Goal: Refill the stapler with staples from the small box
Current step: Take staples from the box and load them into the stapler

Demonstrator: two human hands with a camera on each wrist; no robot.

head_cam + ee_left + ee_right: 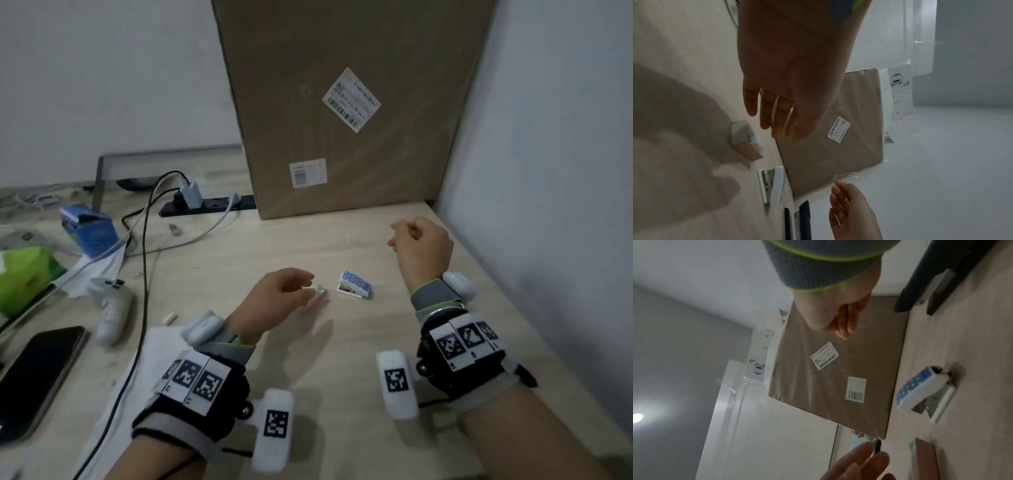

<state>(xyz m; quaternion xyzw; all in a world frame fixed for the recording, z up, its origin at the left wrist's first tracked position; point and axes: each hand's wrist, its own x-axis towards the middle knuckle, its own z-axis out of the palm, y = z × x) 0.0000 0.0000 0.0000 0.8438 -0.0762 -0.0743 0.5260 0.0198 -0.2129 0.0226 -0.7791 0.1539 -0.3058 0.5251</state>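
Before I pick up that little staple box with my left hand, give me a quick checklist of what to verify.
1. Left hand free, fingers straight: ok.
2. Small box at the left fingertips, not yet gripped: ok.
3. Stapler lying just right of the box, touched by neither hand: ok.
4. Stapler's staple channel open for loading: cannot tell.
5. Right hand empty: cannot tell; it is raised with fingers curled.
6. Small box already open: cannot tell.

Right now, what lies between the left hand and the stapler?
In the head view, only the small staple box lies on the desk between the left hand and the stapler, just off the fingers.
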